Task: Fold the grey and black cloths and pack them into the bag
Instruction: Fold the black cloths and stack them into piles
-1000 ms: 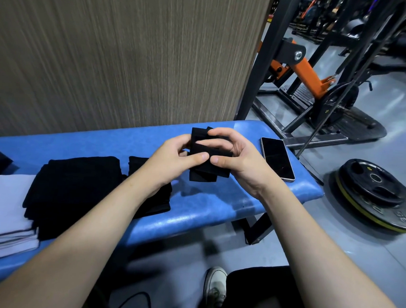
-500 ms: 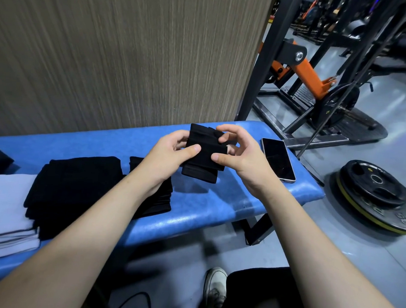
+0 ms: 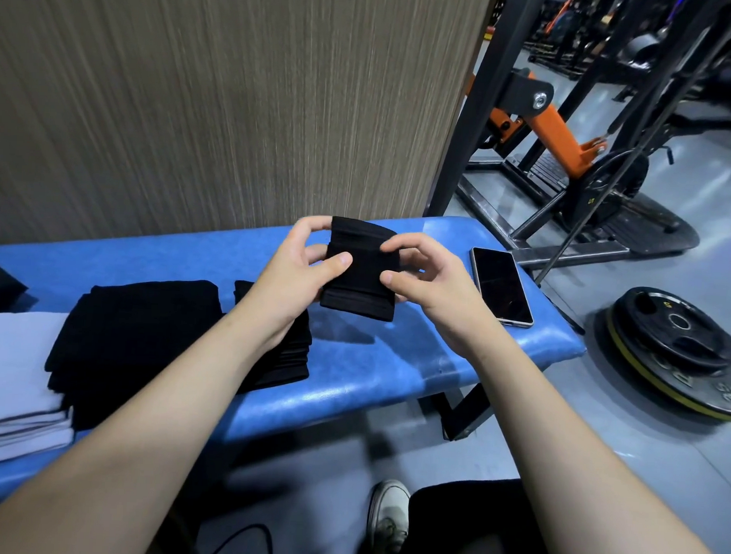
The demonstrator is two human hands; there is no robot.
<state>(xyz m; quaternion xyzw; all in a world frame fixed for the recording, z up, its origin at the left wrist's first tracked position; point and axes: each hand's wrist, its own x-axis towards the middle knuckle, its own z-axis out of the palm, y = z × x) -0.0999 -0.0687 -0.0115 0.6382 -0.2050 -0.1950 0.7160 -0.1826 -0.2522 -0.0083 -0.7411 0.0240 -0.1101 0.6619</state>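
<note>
There is 1 view, from a wide-angle camera worn on the person's head. It looks forward and steeply down, so both bare forearms enter from the bottom corners and run up toward the frame's centre. The padded blue vinyl bench (image 3: 351, 372) crosses the middle of the frame from the left edge and lies close below the camera. A brown wood-grain wall panel (image 3: 221, 94) fills the upper left, straight ahead. The grey gym floor (image 3: 649, 448) takes the right side, with a black steel machine frame (image 3: 480, 114) in the upper right, farther off. Straight lines bow near the edges. With only 1 view, nothing is shared.
</note>
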